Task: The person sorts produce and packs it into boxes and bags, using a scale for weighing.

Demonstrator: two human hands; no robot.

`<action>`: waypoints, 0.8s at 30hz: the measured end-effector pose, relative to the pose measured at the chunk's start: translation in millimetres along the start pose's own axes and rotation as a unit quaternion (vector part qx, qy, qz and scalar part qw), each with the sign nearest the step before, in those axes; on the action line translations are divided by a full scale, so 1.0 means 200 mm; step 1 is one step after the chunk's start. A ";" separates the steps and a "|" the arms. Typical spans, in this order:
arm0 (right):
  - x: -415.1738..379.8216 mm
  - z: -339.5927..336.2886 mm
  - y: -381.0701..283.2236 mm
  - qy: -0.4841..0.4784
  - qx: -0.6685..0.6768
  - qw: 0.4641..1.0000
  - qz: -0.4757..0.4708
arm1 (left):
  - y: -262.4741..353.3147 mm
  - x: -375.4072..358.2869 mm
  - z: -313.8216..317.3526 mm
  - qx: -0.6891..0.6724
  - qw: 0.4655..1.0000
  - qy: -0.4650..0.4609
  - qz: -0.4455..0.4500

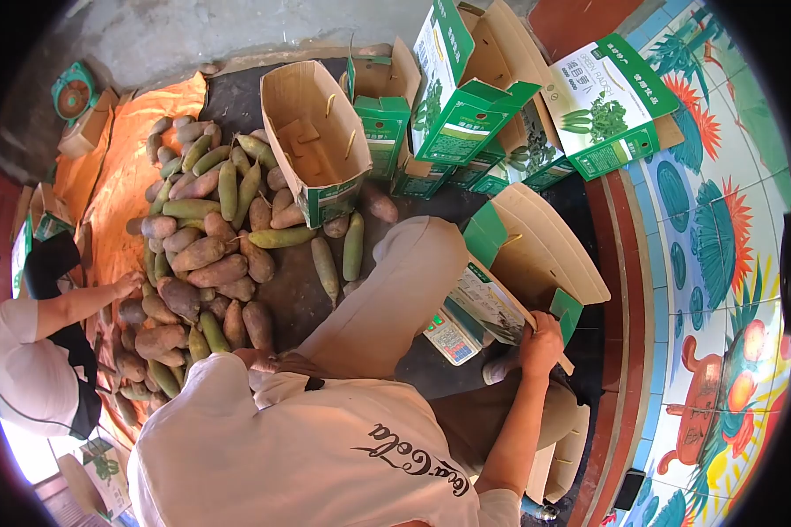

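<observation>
My right hand (pixel 543 344) is closed on the edge of an open green and white carton (pixel 549 250) on the right. The carton is tilted, with its flaps spread. Beside its lower left is a scale (pixel 451 338) with a lit green display. My left hand (pixel 257 358) is low at the pile's near edge, mostly hidden by the sleeve, and its fingers cannot be made out. Reddish-brown radishes (pixel 199 253) and long green radishes (pixel 228 190) lie heaped beyond it on an orange sheet (pixel 149 123).
An open carton (pixel 312 132) stands behind the pile, with more green cartons (pixel 475 119) at the back. A co-worker (pixel 39 351) at the left reaches toward the pile. A green round-topped object (pixel 75 91) is at the far left. A painted tile wall (pixel 703 263) runs along the right.
</observation>
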State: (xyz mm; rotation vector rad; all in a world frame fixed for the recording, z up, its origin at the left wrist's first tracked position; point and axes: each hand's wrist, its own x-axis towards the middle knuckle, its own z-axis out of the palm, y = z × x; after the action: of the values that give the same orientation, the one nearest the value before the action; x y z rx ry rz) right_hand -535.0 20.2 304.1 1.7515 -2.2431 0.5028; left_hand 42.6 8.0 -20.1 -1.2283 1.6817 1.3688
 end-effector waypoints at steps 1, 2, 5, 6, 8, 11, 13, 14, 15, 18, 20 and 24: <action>0.00 0.00 0.00 -0.002 0.001 1.000 0.001 | 0.01 0.01 0.01 0.004 1.000 0.006 0.002; 0.00 0.00 0.00 -0.004 0.002 1.000 0.002 | 0.02 0.03 0.02 0.009 1.000 0.012 0.003; 0.00 -0.01 0.01 -0.010 0.000 1.000 0.005 | 0.05 0.09 0.08 0.030 0.999 0.043 0.007; 0.00 -0.01 0.00 -0.012 -0.001 1.000 0.006 | 0.04 0.10 0.10 0.035 0.998 0.055 0.006; 0.00 0.00 0.00 -0.012 -0.001 1.000 0.004 | 0.03 0.14 0.13 0.046 0.996 0.080 0.005; 0.00 -0.01 0.00 -0.011 -0.004 1.000 0.001 | 0.01 0.19 0.16 0.061 0.992 0.112 -0.003; 0.00 -0.01 0.00 -0.011 -0.003 1.000 -0.001 | 0.04 0.16 0.13 0.067 0.990 0.124 -0.005; 0.00 -0.01 0.00 -0.011 -0.003 1.000 -0.002 | 0.08 0.09 0.09 0.052 0.992 0.113 -0.008; 0.00 -0.01 0.01 -0.011 -0.003 1.000 -0.003 | 0.12 0.06 0.09 0.045 0.991 0.122 -0.027; 0.00 -0.02 0.00 -0.016 -0.003 1.000 -0.003 | 0.17 -0.02 0.04 0.067 0.985 0.148 -0.051; 0.00 -0.02 0.00 -0.020 -0.001 1.000 0.001 | 0.20 -0.07 -0.02 0.134 0.978 0.160 -0.022; 0.01 -0.04 -0.01 -0.029 0.001 1.000 0.006 | 0.42 -0.25 -0.23 0.023 0.962 0.255 -0.090</action>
State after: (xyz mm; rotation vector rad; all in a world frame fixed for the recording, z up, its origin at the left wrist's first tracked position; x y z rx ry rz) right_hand -533.6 21.3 312.0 1.7775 -2.2934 0.4640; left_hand -13.9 -21.9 66.9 -1.7667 1.8623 0.9451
